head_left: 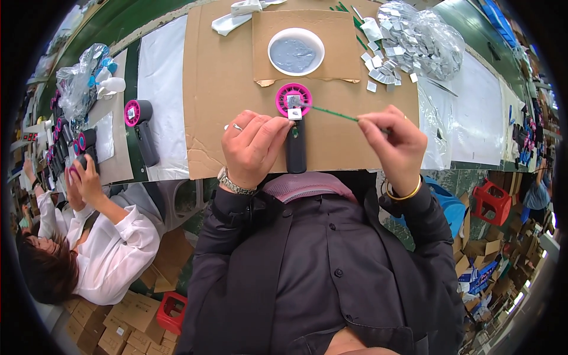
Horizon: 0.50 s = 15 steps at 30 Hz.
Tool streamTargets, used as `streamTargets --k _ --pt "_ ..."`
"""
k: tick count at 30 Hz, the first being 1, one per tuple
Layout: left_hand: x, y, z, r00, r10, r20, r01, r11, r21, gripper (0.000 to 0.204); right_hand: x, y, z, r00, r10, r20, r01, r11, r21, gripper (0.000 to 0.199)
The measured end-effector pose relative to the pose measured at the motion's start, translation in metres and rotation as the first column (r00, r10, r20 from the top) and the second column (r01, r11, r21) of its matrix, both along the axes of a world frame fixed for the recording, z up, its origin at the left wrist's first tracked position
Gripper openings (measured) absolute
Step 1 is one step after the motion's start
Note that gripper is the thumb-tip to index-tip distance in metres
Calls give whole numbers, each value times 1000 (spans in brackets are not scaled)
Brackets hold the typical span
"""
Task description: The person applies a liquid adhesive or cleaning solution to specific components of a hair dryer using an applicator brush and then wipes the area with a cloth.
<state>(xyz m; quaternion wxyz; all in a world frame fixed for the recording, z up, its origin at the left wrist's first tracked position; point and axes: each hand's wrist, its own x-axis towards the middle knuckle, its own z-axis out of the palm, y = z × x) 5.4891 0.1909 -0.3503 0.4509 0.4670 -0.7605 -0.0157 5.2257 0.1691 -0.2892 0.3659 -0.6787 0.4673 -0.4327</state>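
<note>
A handheld fan with a pink ring [307, 92] and dark handle [297, 152] lies on the cardboard in front of me. A square with grey paste on it [293, 100] shows over the fan's centre. My left hand [254, 145] is closed, its fingertips pinching the lower edge of a small white square piece [294, 114] just above the handle. My right hand [395, 145] pinches a thin green stick [334, 113], whose far tip reaches the grey paste. Beyond the fan stands a white bowl [321, 48] holding grey paste.
A plastic bag of small silvery squares [423, 41] lies at the far right, with loose squares [378, 68] and green sticks beside it. White cloth gloves [234, 19] lie far left. Another fan [142, 130] rests to the left, where a co-worker [103, 242] sits handling an object.
</note>
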Motion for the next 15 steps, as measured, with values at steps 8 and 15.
streamTargets --k 8,15 --pt "-5 1 2 999 -23 -35 23 1000 -2 24 18 -45 -18 981 -114 -158 82 977 -198 11" --pt "-5 1 4 998 -24 -61 26 999 24 25 8 -79 -23 935 -169 -312 39 924 -381 10"
